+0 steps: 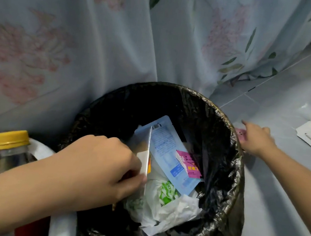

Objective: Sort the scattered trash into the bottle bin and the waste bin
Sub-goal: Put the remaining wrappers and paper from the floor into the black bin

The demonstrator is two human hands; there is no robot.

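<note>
We are seeing the waste bin (229, 167) mouth lying open above its heap of wrappers, though the left hand (102, 168) is blocking its near-left side. The curtain (100, 51) is crowding the far rim; a capped bottle (11, 148) is standing just left. Bare floor (279, 193) is lying open on the right.

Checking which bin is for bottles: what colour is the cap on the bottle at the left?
Yellow. The bottle cap shows clearly in the head view.
</note>
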